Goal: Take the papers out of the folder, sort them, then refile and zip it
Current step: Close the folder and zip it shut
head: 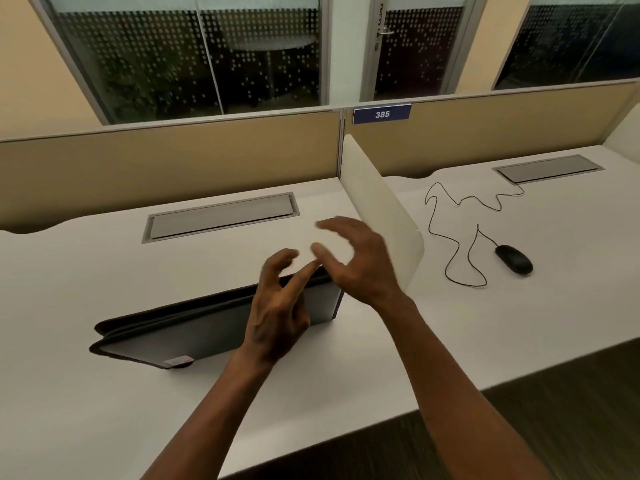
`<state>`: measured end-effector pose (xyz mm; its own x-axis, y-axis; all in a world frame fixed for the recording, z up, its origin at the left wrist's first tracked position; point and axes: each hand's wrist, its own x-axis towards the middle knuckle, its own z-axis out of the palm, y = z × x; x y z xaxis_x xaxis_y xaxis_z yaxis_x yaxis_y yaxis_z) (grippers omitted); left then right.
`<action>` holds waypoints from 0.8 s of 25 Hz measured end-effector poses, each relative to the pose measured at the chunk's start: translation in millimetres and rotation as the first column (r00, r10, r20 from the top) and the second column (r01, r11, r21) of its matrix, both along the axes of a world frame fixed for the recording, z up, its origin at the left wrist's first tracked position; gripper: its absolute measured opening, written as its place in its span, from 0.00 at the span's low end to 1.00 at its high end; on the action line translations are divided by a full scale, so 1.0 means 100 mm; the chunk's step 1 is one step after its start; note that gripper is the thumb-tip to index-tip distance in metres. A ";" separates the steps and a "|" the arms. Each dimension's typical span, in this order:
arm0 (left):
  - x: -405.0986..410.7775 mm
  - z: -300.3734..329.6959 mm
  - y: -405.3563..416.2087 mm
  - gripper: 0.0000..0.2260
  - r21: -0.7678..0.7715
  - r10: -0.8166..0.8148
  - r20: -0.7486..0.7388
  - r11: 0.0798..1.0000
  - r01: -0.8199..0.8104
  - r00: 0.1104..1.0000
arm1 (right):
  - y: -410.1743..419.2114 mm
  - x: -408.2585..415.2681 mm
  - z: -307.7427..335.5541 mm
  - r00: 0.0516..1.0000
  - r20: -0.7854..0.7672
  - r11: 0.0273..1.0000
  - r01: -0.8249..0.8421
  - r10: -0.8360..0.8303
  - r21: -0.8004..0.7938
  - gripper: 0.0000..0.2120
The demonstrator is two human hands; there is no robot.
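I see a white laminate tabletop (86,393) with a flat dark grey zip folder (194,327) lying closed on it, left of centre, its long edge angled away to the right. My left hand (277,317) hovers over the folder's right end, fingers spread and loosely curled, its grip holding nothing; whether a fingertip touches the far corner I cannot tell. Just right of it, my right hand (356,261) hangs above that same corner, fingers arched apart, grip empty too. I judge this as the opening step: no papers are out. Next I need to find the zip pull and run it round. Farther right, past a white divider panel (381,202), sits a black wired mouse (514,259).
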<state>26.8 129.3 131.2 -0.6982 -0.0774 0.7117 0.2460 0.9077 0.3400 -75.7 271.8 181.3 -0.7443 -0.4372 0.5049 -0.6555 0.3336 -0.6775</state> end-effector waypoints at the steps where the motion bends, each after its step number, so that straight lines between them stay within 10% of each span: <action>1: 0.04 -0.01 -0.03 0.15 0.016 0.055 -0.038 0.998 -0.054 0.998 | -0.09 0.03 0.06 0.996 -0.009 0.987 -0.087 0.089 0.134 0.17; 4: 0.23 -0.11 -0.23 0.09 0.004 0.235 -0.091 0.972 -0.236 0.968 | -0.34 0.11 0.09 0.971 0.066 0.814 -0.228 0.229 0.534 0.24; 10: 0.66 -0.21 -0.79 0.17 -0.057 0.344 -0.067 0.936 -0.348 0.937 | -0.79 0.39 0.05 0.901 0.010 0.573 -0.284 0.433 0.768 0.24; 20: 1.04 -0.47 -1.22 0.37 0.342 0.662 0.048 0.693 -0.635 0.748 | -1.11 0.45 0.02 0.941 -0.054 0.608 -0.171 0.334 0.776 0.12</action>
